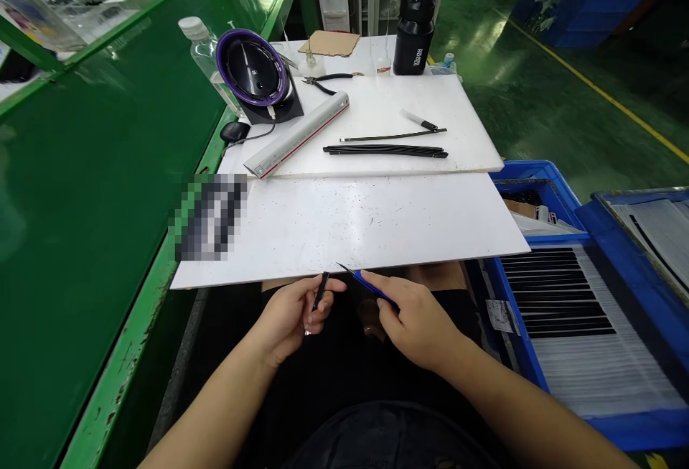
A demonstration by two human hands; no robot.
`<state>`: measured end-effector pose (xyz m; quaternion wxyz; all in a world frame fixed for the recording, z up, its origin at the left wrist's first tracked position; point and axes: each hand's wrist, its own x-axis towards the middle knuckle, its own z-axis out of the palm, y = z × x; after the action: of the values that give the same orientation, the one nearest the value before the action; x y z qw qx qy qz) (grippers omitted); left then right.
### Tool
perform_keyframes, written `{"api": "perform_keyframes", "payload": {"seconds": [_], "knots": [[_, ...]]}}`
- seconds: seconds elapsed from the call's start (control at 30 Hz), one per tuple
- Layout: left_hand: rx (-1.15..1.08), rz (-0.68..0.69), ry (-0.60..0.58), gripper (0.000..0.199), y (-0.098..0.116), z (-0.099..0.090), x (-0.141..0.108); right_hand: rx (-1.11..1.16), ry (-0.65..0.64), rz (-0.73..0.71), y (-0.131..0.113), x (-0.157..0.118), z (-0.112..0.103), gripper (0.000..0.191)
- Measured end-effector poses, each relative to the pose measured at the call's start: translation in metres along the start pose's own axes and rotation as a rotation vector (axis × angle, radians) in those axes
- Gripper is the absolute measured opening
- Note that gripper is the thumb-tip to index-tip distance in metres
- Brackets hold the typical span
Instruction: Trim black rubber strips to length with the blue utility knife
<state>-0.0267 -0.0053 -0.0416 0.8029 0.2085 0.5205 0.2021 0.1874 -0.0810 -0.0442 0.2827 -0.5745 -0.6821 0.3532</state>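
Just off the table's front edge, my left hand [298, 311] pinches a short black strip [321, 291] between thumb and fingers. My right hand [417, 318] grips a blue craft knife [371, 284], its thin dark tip pointing left toward that strip. Tip and strip are apart. On the raised white board lies a bundle of black strips [385, 151], with one single black strip [392, 136] behind it. A marker with a black cap [420, 121] touches or lies close to the single strip's right end.
On the white table [377, 217] are a long silver box [298, 135], a purple-rimmed fan [252, 68], cutting pliers [328, 82], a clear bottle [202, 52] and a black flask [414, 31]. Blue crates [538, 375] with black strips stand at right. A green partition [80, 225] borders the left.
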Motion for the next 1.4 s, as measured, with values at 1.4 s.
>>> {"api": "perform_keyframes", "payload": {"seconds": [1.4], "knots": [[0.321, 0.148, 0.049, 0.035, 0.000, -0.006, 0.000, -0.087, -0.121, -0.031, -0.005, 0.015, -0.016, 0.050]]}}
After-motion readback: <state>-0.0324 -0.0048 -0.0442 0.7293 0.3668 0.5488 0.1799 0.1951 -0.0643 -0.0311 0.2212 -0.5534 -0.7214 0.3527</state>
